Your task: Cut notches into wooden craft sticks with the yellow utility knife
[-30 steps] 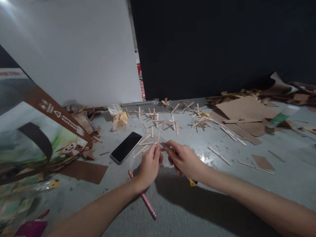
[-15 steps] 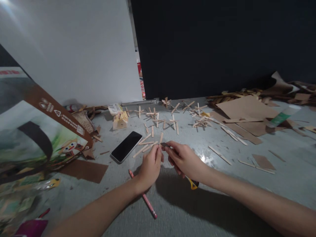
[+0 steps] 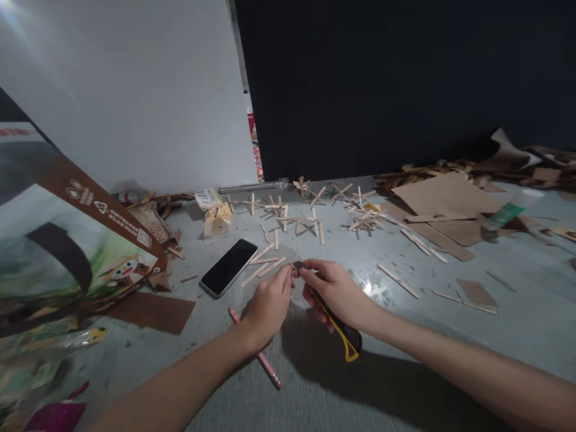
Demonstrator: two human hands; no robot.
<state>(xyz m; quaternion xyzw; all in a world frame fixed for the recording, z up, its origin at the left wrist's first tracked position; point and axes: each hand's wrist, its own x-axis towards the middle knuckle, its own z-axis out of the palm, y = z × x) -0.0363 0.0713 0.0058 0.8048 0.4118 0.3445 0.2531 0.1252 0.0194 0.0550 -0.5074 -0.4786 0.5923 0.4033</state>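
My left hand (image 3: 270, 306) is closed in a pinch on a thin wooden stick (image 3: 294, 258), whose tip shows above the fingers. Close against it on the right, my right hand (image 3: 330, 291) grips a black and yellow utility knife (image 3: 348, 339). The knife's handle sticks out below the palm, and its grey front end (image 3: 297, 266) meets the stick at my left fingertips. Under my left wrist a pink pencil (image 3: 269, 367) lies on the grey table (image 3: 315, 396). Loose wooden sticks (image 3: 271, 267) lie just beyond my left hand, beside a black phone (image 3: 229, 267).
Crossed stick pieces (image 3: 315, 222) are scattered behind my hands. Cardboard sheets (image 3: 445, 195) and a glue stick (image 3: 513, 210) lie at the right. A printed box (image 3: 90, 210) stands at the left, near a brown cardboard piece (image 3: 157, 311). White and black panels rise behind.
The knife has turned in my right hand, so more of its handle shows below. The stick in my left hand now looks thinner and shows less above the fingers.
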